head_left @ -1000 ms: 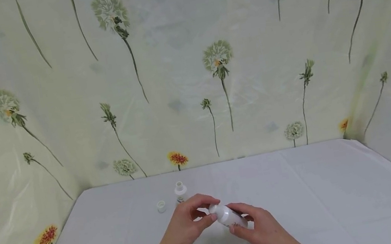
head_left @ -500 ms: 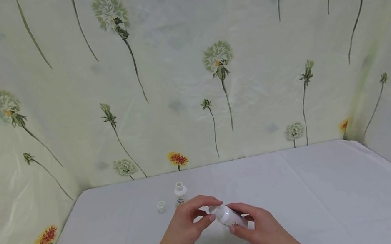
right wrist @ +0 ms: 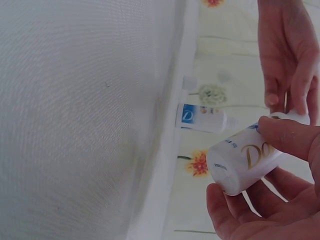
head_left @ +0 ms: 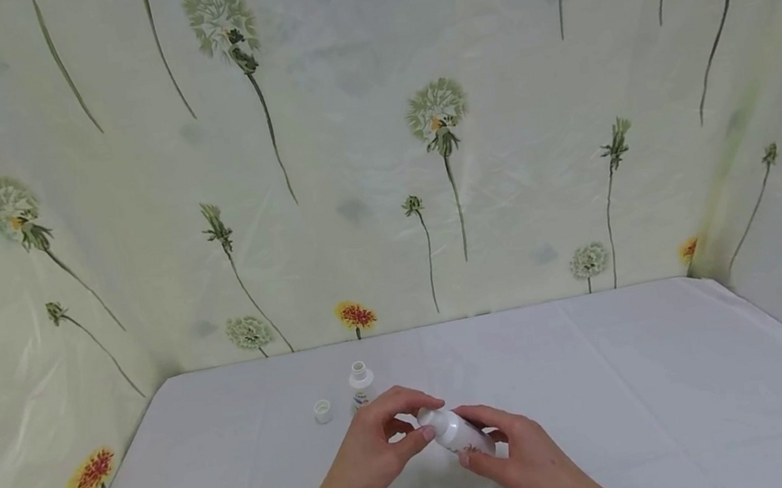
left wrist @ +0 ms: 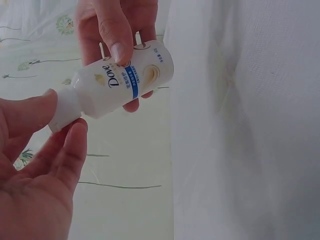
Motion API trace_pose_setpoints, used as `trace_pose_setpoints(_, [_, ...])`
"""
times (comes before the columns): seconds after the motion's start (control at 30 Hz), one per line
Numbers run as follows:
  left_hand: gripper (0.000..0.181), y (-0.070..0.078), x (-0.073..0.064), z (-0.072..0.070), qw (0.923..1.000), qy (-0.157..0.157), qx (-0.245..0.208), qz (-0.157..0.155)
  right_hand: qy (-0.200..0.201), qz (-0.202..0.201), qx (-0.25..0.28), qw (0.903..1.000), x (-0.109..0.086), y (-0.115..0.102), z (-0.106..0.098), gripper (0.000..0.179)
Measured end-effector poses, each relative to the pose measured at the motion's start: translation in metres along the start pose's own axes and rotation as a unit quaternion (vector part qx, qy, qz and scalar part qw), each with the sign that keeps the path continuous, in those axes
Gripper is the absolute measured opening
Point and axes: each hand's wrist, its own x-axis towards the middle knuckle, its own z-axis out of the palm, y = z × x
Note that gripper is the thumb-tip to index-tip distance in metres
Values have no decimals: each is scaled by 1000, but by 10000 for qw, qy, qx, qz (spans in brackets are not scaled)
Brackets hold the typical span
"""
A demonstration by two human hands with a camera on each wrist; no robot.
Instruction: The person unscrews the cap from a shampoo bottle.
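Above the table, my right hand [head_left: 532, 455] grips a small white Dove bottle [left wrist: 120, 80] round its body, tilted with the cap end toward the left. My left hand [head_left: 372, 449] pinches the white cap [left wrist: 65, 109] of that bottle between thumb and fingertips. Gold and blue print shows on the bottle's label in both wrist views. Behind my left hand a second white bottle [head_left: 362, 381] stands upright on the table with its neck uncapped; its lower part is hidden in the head view. A loose white cap [head_left: 322, 411] lies to its left, hollow side up.
A white cloth covers the table [head_left: 611, 397]. Flower-printed sheeting [head_left: 363, 155] hangs behind the table and along both sides, meeting its back edge.
Both hands stay in nearly the same place on the bottle. The left thumb and fingers shift slightly at the cap.
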Motion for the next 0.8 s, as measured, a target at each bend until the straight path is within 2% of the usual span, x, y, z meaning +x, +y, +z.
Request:
trace_pose_setpoints(0.23, [26,2,-1,0,10000,16,6,-90,-48,79,-2,10000,0,0,0,44])
trace_pose_setpoints(0.5, [41,2,-2,-2,9992,-263,-175,265,-64,73,2,10000,1,1,1,45])
trace_pose_setpoints(0.8, [26,3,-2,0,9999,-25,-31,119,-74,32,40,10000,0,2,0,45])
